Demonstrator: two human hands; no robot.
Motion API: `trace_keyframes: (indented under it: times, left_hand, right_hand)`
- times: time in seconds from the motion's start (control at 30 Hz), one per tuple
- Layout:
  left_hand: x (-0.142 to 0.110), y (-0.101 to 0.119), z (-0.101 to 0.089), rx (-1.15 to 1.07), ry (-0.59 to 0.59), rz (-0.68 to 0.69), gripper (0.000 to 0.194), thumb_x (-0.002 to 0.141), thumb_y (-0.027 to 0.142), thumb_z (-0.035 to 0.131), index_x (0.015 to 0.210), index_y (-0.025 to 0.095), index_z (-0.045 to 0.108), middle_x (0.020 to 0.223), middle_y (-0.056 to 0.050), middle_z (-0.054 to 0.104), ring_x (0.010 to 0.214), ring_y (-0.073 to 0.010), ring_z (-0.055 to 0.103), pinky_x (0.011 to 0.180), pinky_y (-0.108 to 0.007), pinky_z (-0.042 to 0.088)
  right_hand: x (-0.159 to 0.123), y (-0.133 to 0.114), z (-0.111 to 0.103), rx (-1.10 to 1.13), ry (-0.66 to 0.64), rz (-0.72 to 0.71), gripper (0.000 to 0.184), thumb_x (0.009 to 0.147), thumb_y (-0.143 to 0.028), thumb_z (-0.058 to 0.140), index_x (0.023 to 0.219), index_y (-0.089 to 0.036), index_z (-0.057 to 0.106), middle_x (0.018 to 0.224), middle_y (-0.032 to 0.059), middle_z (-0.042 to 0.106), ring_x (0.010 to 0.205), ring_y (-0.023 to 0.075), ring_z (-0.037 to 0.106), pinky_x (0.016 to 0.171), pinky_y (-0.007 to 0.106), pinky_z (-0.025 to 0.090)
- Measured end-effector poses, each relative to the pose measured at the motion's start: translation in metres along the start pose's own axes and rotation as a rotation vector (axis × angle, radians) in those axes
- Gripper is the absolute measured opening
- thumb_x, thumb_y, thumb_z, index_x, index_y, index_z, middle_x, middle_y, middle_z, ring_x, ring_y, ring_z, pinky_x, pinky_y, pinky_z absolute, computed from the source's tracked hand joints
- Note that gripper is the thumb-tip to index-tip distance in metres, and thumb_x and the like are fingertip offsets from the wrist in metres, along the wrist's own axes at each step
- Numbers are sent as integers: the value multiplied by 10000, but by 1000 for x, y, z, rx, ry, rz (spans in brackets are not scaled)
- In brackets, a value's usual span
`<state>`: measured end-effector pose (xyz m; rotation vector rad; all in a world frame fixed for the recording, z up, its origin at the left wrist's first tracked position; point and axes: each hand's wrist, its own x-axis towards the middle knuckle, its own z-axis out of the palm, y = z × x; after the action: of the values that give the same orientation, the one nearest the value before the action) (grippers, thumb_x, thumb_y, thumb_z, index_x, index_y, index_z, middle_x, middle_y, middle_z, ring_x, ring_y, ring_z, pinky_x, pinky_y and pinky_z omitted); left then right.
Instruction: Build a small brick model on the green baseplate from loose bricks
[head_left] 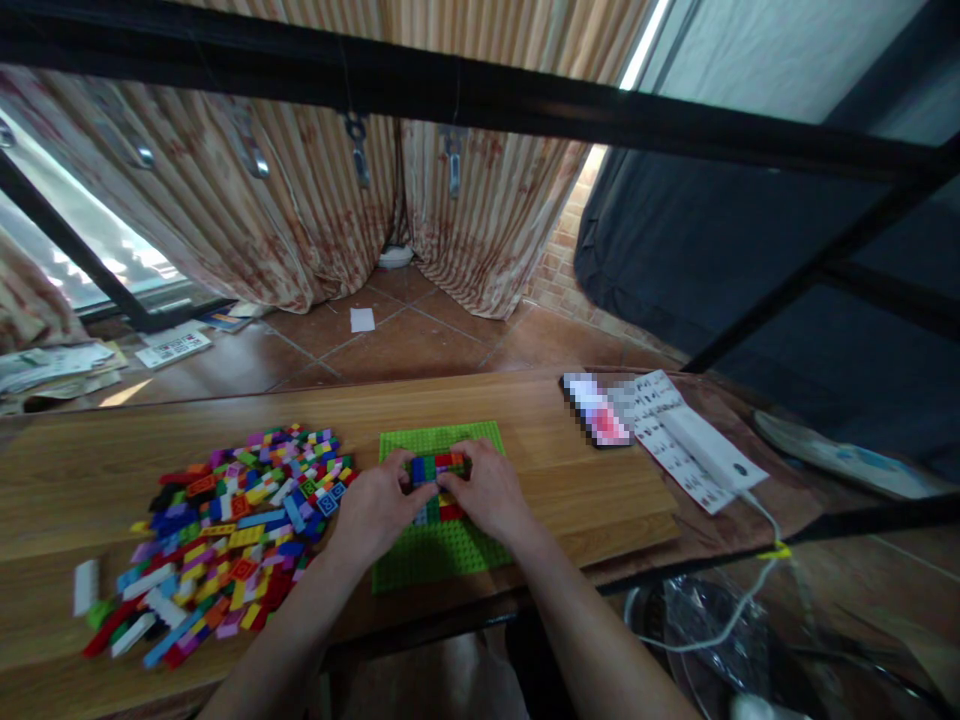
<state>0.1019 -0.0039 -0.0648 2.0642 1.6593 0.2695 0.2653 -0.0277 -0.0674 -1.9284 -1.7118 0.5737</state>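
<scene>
Touching boxy plastic bricks [429,469]

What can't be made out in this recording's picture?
All in the head view:
Block build: partly hidden by the left hand and right hand.
Phone: its screen is pixelated.
Block pile: lower pieces covered by upper ones.
Papers at left: cut off by the picture's edge.

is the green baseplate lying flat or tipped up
Flat: the green baseplate lies along the wooden tabletop, no edge visibly lifted, with the left hand and right hand over it.
</scene>
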Motion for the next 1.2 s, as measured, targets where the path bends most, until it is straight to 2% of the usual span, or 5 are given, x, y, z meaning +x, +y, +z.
trace_keyframes:
  times: [0.9, 1.2]
  left_hand:
    - [1, -1, 1, -10, 2, 12, 424, 825, 472, 599, 1138, 184, 587, 756, -2, 653, 620, -149, 587, 557, -239, 318]
    - [1, -2, 1, -15, 4, 18, 442, 827, 482, 592, 1151, 181, 584, 759, -4, 657, 630, -153, 592, 560, -242, 329]
  right_hand:
    - [1, 2, 1, 10, 1, -1, 330, 756, -318, 709, 1059, -193, 668, 992, 64, 637, 905, 195, 603, 835, 319, 451]
    - [0, 1, 1, 7, 2, 12, 329, 762, -322, 707, 1064, -199, 664, 1000, 59, 634, 833, 175, 598, 822, 325, 449]
